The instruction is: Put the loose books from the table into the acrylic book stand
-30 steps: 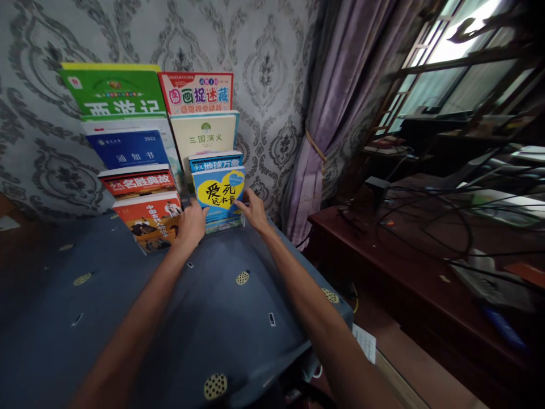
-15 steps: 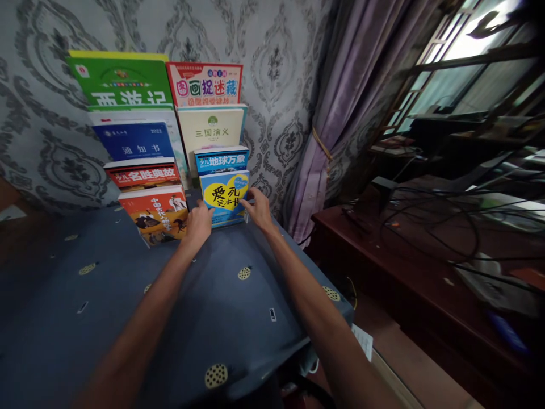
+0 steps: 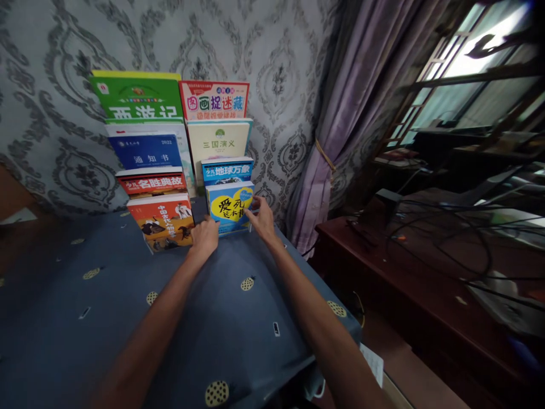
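- Blue book with a yellow heart stands upright at the near end of the right row of books, on the far part of the worktop.
- My right hand grips its right edge, thumb on the cover.
- My left hand curls at its lower left edge; whether it grips, I cannot tell.
- Just left stands an orange book.

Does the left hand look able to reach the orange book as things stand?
Probably yes: the left hand is close beside the orange book, whose front cover has nothing else before it.
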Demonstrator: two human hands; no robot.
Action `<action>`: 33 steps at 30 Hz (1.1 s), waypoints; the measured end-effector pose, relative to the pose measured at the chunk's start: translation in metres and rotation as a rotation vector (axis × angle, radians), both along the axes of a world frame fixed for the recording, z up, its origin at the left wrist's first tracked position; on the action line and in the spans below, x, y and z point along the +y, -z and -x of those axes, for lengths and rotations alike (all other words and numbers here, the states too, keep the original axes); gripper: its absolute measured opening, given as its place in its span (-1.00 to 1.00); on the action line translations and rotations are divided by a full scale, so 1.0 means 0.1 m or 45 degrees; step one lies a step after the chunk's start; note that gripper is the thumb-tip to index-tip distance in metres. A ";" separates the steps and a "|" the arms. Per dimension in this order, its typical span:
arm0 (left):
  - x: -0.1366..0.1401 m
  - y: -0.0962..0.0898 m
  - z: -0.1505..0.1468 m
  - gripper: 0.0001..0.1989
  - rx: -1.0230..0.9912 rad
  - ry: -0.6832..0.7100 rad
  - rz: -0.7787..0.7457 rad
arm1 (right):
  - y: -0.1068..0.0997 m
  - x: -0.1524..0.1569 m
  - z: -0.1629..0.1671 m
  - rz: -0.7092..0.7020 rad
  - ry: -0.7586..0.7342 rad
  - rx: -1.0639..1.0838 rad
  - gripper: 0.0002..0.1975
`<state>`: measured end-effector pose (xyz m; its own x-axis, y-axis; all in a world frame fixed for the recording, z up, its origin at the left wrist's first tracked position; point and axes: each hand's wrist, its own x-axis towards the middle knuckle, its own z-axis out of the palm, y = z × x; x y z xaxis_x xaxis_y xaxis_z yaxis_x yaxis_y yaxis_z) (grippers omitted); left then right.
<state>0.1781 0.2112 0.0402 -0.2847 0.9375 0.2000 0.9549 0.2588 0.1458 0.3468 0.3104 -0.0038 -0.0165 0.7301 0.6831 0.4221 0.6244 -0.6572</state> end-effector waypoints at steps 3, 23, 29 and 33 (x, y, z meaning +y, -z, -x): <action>-0.01 0.03 -0.01 -0.59 -0.026 -0.013 -0.008 | 0.05 -0.01 0.01 -0.010 0.048 -0.103 -0.70; -0.01 -0.12 -0.03 -0.74 -0.186 0.043 -0.205 | 0.18 -0.08 0.26 -0.095 0.114 0.098 -0.58; 0.00 -0.09 0.01 -0.72 -0.173 0.083 -0.198 | 0.21 -0.10 0.28 -0.090 0.136 0.109 -0.56; -0.02 -0.10 0.00 -0.71 -0.179 0.093 -0.200 | 0.16 -0.09 0.27 -0.039 0.082 0.188 -0.57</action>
<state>0.1778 0.2097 0.0501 -0.2523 0.9173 0.3081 0.9376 0.1530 0.3122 0.3197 0.3012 -0.0201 0.1319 0.7052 0.6966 0.3624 0.6198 -0.6961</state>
